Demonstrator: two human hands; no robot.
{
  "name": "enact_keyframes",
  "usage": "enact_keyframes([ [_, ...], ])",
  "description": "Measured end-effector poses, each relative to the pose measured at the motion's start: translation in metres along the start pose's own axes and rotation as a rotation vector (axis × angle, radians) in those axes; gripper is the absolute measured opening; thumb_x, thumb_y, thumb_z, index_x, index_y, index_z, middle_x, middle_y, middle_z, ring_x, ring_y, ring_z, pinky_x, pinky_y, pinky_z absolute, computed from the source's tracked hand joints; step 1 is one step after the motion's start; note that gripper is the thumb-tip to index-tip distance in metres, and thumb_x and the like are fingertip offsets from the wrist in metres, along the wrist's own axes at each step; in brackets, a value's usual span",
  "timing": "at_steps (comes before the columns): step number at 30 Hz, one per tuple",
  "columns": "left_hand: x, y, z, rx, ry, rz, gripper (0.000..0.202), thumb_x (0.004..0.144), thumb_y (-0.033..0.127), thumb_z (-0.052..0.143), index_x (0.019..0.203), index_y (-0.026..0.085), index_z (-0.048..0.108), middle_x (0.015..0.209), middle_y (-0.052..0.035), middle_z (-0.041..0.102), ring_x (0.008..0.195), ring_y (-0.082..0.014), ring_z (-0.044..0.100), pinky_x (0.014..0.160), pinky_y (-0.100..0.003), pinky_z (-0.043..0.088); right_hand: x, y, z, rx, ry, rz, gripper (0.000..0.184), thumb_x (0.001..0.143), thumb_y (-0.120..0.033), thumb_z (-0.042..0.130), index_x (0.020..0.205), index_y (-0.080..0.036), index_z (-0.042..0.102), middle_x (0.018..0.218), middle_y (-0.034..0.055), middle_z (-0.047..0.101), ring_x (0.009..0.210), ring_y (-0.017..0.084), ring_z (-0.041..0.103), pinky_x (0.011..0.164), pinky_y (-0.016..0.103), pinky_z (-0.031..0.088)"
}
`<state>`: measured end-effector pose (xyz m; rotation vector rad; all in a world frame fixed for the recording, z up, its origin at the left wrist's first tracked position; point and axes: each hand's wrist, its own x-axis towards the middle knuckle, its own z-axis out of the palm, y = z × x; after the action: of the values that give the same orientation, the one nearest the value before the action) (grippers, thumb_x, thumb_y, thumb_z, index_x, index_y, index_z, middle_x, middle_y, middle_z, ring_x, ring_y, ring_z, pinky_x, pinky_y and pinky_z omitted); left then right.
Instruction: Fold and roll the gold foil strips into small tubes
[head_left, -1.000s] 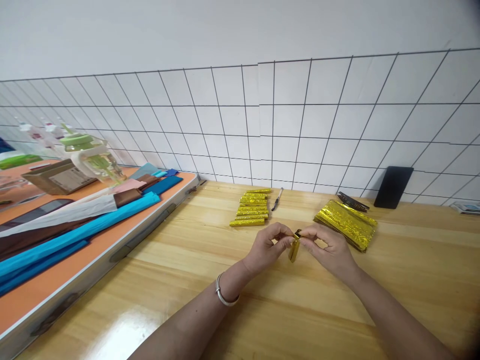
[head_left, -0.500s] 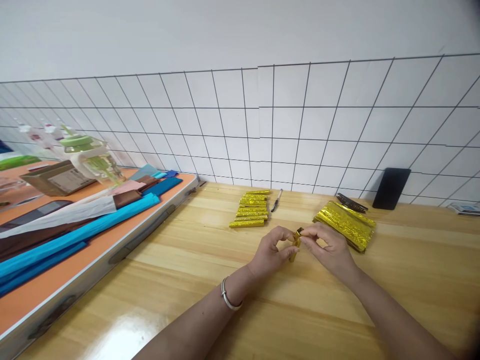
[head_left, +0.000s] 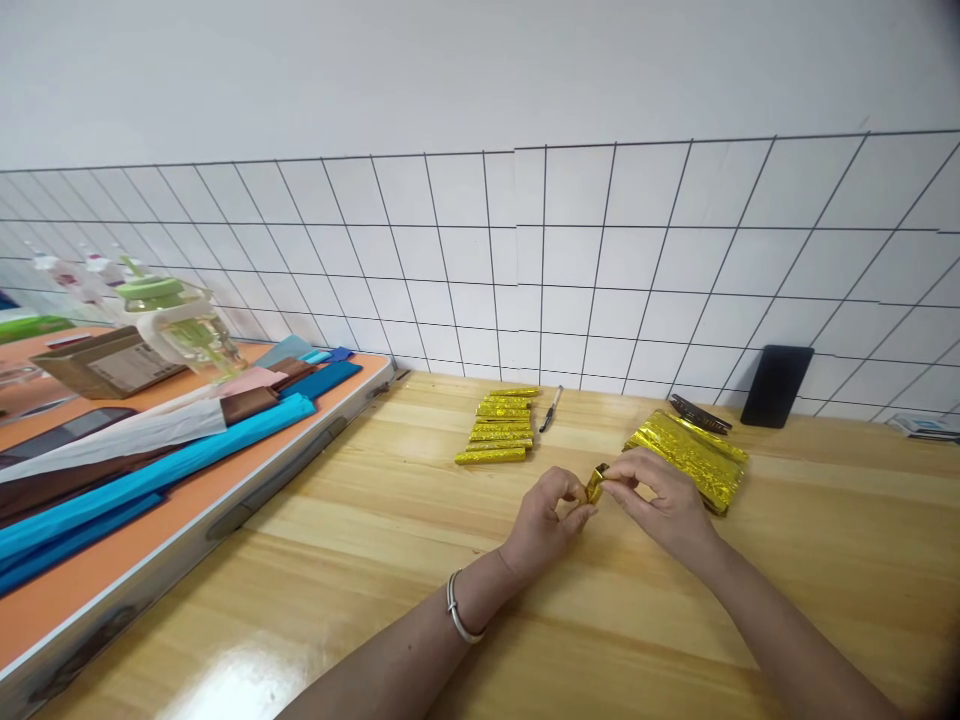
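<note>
A small folded piece of shiny gold foil (head_left: 595, 484) is held above the wooden table between my two hands. My left hand (head_left: 550, 512), with a silver bangle on its wrist, pinches the lower left part of it. On the other side, the fingertips of my right hand (head_left: 657, 492) grip its upper end. Several gold foil rolls (head_left: 500, 430) lie in a column on the table, ahead and to the left of my hands. Just beyond my right hand rests a flat stack of gold foil sheets (head_left: 694, 455), partly hidden by that hand.
A pen (head_left: 551, 409) lies right of the rolls. Behind the foil stack are a dark slim object (head_left: 699, 413) and a black phone-like slab (head_left: 777, 386) leaning on the tiled wall. On the left, an orange-topped table (head_left: 206, 455) carries coloured paper, a box (head_left: 112, 362) and a green-lidded bottle (head_left: 176, 315).
The foil piece has tilted between my fingers, and less of it shows below my left hand. Both hands keep their grip. The view has shifted slightly.
</note>
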<state>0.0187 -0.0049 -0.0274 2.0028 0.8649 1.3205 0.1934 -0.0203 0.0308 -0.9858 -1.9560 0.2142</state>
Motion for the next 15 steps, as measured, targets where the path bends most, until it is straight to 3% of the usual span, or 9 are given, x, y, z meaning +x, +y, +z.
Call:
enact_keyframes([
  [6,0.002,0.002,-0.007,0.102,-0.020,0.099,0.004,0.081,0.014,0.053,0.081,0.018,0.053,0.084,-0.0048,0.056,0.082,-0.0154,0.053,0.074,-0.028,0.045,0.004,0.003,-0.012,-0.141,-0.036,-0.082,0.003,0.082,-0.023,0.057,0.082,-0.023,0.060,0.087,0.0044,0.061,0.084,0.018,0.058,0.074,0.033,0.049],
  [15,0.005,0.002,-0.015,0.297,-0.142,0.208,0.013,0.085,0.012,0.044,0.084,0.018,0.055,0.086,-0.0064,0.058,0.080,-0.0144,0.054,0.071,-0.026,0.044,0.005,0.002,-0.015,-0.309,-0.177,-0.148,0.018,0.084,-0.023,0.055,0.101,-0.023,0.058,0.097,0.0074,0.059,0.090,0.022,0.055,0.077,0.037,0.048],
])
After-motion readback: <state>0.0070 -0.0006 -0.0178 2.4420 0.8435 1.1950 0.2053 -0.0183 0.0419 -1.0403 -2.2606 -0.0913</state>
